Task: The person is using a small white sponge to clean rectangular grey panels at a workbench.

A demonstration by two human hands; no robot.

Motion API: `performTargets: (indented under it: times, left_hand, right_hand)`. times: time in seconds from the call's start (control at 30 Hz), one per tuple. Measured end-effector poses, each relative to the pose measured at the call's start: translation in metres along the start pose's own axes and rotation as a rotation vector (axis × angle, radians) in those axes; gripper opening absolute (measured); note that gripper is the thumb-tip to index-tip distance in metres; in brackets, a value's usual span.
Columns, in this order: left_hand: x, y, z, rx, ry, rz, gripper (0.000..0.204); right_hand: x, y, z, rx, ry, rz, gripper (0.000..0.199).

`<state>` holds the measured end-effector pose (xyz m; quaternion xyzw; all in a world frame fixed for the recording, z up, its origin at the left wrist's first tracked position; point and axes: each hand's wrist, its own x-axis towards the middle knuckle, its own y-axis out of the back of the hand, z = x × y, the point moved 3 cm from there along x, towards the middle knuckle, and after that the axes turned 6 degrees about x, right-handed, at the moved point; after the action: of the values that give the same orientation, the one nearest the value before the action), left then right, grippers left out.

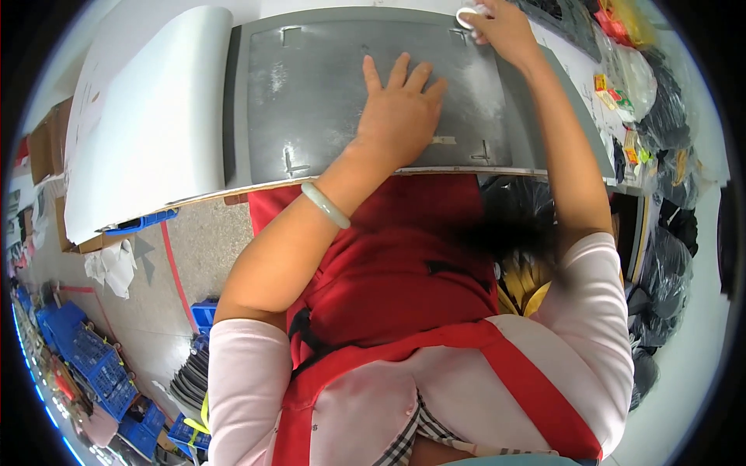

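A dark grey flat sheet (326,85) lies on the table, marked with whitish smudges and angled cut-outs near its corners, one of them a corner slot (295,161) at the near left. My left hand (400,113) rests palm down on the middle of this sheet, fingers spread and holding nothing. At the far right corner, my right hand (505,33) pinches a small white round piece (468,17), whose exact kind I cannot make out. That piece is held at the far right cut-out, and my fingers partly cover it.
A large white sheet (148,116) with a curled edge lies left of the grey one. Plastic bags (664,116) and small boxes (614,97) crowd the right side. Blue crates (97,361) stand on the floor at lower left, near a cardboard box (50,140).
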<state>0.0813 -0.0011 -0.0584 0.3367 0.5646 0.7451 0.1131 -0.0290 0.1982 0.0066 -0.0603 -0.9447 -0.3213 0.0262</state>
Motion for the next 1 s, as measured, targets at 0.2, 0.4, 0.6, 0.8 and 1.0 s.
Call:
performTargets:
  times: [0.2,0.4,0.6,0.8,1.0]
  left_hand:
    - [0.005,0.001,0.009,-0.020,-0.024,0.042,0.041]
    - [0.004,-0.001,0.008,0.025,-0.006,0.036,0.046]
    - [0.001,-0.005,0.006,0.010,-0.012,0.050,0.050]
    - [0.002,-0.005,0.002,0.012,-0.038,0.015,0.052]
    - [0.005,-0.005,0.007,-0.023,-0.015,0.022,0.047]
  right_hand:
    - [0.008,-0.092,-0.041,0.232,0.238,-0.254,0.014]
    - [0.004,-0.158,-0.118,-0.123,0.551,-0.284,0.023]
    - [0.007,-0.188,-0.124,-0.359,0.790,-0.200,0.021]
    - [0.020,-0.185,-0.131,-0.466,0.532,-0.284,0.021]
    - [0.018,-0.185,-0.115,0.204,0.229,-0.362,0.013]
